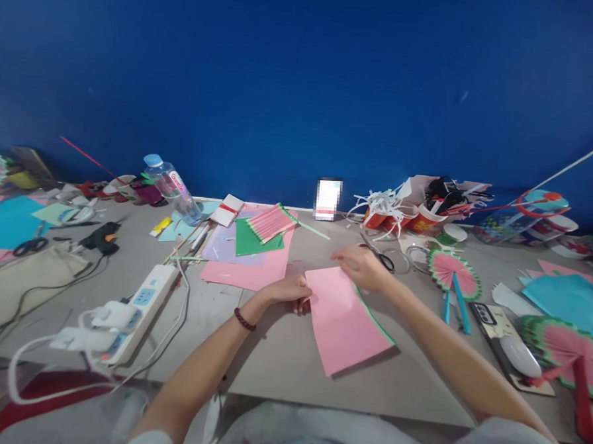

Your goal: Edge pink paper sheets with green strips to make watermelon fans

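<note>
Just right of the frame's lower centre, a green-edged pink paper sheet is slanting over the bench. The left hand is pinching its left edge. The right hand is bending at its top corner; whether those fingers are gripping, I cannot tell.

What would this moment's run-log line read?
left hand: holding green-edged pink sheet | right hand: at sheet's upper right corner | beyond: pleated pink paper on green sheet
</note>
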Demonstrator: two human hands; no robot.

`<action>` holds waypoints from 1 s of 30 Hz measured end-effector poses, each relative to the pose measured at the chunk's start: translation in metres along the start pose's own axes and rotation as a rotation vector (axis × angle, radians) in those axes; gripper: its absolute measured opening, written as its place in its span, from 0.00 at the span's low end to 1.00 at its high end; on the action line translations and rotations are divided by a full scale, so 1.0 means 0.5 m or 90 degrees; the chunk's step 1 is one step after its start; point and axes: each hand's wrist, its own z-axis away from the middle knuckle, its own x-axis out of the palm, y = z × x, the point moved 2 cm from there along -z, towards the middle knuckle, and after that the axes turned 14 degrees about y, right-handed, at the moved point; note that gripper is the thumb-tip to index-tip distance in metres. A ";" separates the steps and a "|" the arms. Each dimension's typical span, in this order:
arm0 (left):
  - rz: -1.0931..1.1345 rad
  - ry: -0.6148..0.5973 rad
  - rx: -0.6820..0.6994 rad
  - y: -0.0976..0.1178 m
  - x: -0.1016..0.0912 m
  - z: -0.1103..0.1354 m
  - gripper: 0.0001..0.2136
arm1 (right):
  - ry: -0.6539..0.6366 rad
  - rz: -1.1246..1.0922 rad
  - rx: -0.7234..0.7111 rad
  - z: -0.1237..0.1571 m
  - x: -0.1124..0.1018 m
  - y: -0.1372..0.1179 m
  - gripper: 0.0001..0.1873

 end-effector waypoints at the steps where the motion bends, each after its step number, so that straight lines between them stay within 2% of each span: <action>1: -0.053 0.046 0.006 0.004 -0.007 0.000 0.11 | -0.037 -0.017 0.009 0.022 0.018 -0.011 0.15; 3: -0.127 0.143 0.021 0.010 -0.023 0.001 0.11 | -0.077 -0.032 0.027 0.062 0.046 -0.020 0.15; 7: -0.198 0.270 0.031 0.011 -0.046 0.003 0.09 | -0.090 0.004 0.030 0.115 0.076 -0.009 0.17; 9: -0.275 0.366 0.104 0.015 -0.054 0.003 0.09 | -0.085 0.027 0.023 0.125 0.082 -0.006 0.17; 12: -0.458 0.525 0.276 0.031 -0.070 -0.003 0.04 | -0.079 0.052 0.011 0.128 0.090 -0.012 0.17; 14: -0.568 0.585 0.345 0.041 -0.087 -0.016 0.07 | -0.074 0.066 0.005 0.130 0.097 -0.017 0.17; 17: -0.666 0.635 0.347 0.046 -0.128 -0.047 0.12 | -0.059 0.083 0.013 0.135 0.106 -0.019 0.18; 22: -0.659 0.708 0.236 0.028 -0.196 -0.099 0.12 | -0.057 0.083 0.028 0.143 0.112 -0.015 0.18; 26: -0.612 0.744 0.202 0.026 -0.221 -0.122 0.09 | -0.057 0.078 0.034 0.143 0.112 -0.013 0.18; 30: -0.609 0.727 0.186 0.038 -0.238 -0.129 0.05 | -0.057 0.074 0.037 0.142 0.111 -0.013 0.18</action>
